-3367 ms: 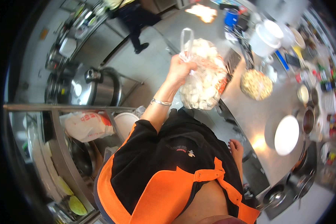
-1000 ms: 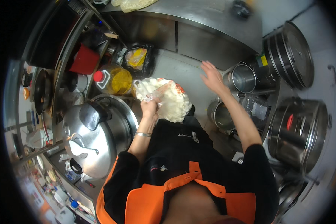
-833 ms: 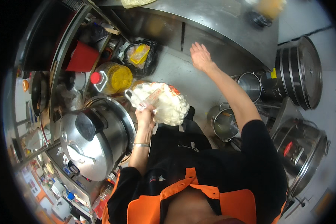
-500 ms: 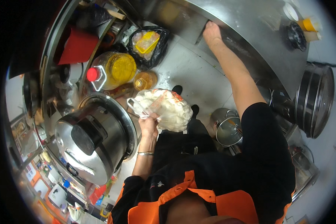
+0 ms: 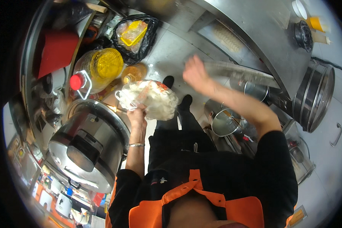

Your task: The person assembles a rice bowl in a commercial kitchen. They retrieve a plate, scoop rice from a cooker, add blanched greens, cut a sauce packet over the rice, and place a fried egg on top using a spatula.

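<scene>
My left hand point(image 5: 137, 113) is closed around the gathered neck of a clear plastic bag point(image 5: 152, 99) full of whitish pieces, with some red print on it. The bag hangs above the floor in front of my legs. Out to the right, my right hand point(image 5: 197, 75) is curled at the free edge of a steel cabinet door point(image 5: 239, 71), somewhat blurred. The door stands swung out from under the steel counter point(image 5: 250, 26). Inside the opened cabinet, a tray of pale pieces in rows point(image 5: 228, 38) shows; what they are is too small to tell.
At left stand a large lidded steel cooker point(image 5: 83, 146), a big jug of yellow oil point(image 5: 100, 68), a smaller amber bottle point(image 5: 135, 72) and a black rubbish bag point(image 5: 152, 36). A steel pot point(image 5: 224, 123) sits right of my legs. Stacked round steamers point(image 5: 315, 97) are farther right.
My right hand has drawn the cabinet door outward toward me, uncovering the tray inside. The bag stays in my left hand, and the whole view has shifted somewhat.
</scene>
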A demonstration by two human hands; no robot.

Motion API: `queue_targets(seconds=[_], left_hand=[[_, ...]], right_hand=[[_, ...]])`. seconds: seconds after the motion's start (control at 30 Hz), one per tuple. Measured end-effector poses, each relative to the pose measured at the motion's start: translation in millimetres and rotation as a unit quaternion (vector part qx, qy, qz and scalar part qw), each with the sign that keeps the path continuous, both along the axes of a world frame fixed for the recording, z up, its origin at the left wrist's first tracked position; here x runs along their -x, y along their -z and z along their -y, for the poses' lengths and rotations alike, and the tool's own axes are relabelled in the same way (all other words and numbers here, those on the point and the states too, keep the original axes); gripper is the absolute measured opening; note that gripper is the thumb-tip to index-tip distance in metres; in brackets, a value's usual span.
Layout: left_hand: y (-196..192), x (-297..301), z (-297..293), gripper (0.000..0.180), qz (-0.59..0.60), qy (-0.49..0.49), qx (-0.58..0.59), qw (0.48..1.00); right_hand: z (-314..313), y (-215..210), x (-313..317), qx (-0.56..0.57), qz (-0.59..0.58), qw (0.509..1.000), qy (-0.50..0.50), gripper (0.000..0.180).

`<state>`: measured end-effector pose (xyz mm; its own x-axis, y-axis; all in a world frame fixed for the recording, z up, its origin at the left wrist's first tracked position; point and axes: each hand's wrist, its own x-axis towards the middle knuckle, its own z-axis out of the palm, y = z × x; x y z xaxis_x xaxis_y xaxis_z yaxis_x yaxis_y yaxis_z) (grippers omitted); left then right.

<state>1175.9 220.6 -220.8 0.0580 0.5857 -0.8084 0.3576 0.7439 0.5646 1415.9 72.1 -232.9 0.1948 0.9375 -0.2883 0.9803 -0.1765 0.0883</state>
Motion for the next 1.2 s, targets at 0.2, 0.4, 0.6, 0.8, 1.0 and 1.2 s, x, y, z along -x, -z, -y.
queue_targets(seconds=[0.2,0.4,0.6,0.8,1.0,1.2], left_hand=[[62.6,-33.7,4.4,0.02,-0.013,0.072,0.028,0.997],[163.3,-107.1,57.6,0.019,-0.023,0.132,0.077,0.988],[230.7,-178.9,137.4,0.016,0.024,0.173,0.123,0.977],[263.3,-242.0,197.1,0.013,0.108,0.175,0.14,0.969],[292.4,-295.0,211.9,0.018,0.196,0.217,0.135,0.947],[319.7,-334.5,213.0,0.02,0.279,0.313,0.106,0.902]], right_hand=[[150.6,-30.0,100.9,-0.088,-0.296,0.94,0.142,0.071],[244.0,-29.0,167.5,-0.119,-0.228,0.902,0.347,0.067],[298.7,-13.0,202.3,-0.027,-0.045,0.861,0.505,0.065],[340.2,-3.8,194.8,-0.135,0.067,0.621,0.769,0.088],[351.2,5.4,189.2,-0.128,0.051,0.531,0.836,0.106],[350.8,23.7,177.1,-0.203,0.018,0.559,0.804,0.104]])
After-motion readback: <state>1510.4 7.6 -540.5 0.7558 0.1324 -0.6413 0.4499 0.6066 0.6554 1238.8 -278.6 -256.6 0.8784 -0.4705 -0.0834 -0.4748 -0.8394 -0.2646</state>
